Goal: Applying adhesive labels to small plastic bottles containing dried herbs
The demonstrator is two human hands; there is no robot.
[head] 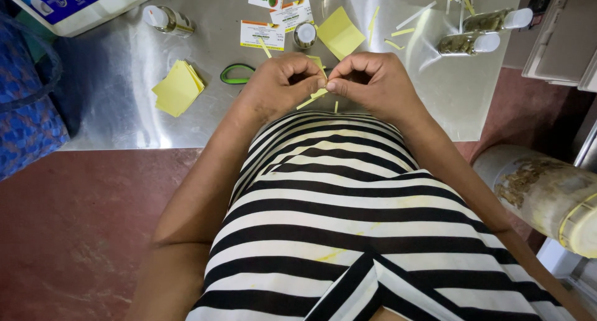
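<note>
Seen from above, the left hand (280, 84) and right hand (372, 81) meet fingertip to fingertip at the near edge of a steel surface (124, 91), just above the person's striped top. Both are pinched shut on one thin yellow paper strip (315, 96), probably so the small piece stays steady close to the eyes. Just beyond the left hand lie green-handled scissors (236, 74), within easy reach. Further left sits a stack of yellow paper squares (177, 88); a single yellow square (339, 33) lies ahead, near small printed cards (262, 35) and a round lid (305, 35). Cut strips (398, 32) scatter toward two white-capped bottles (479, 32) at the right. Open steel remains left of the stack; the surface's edge runs close under the wrists.
</note>
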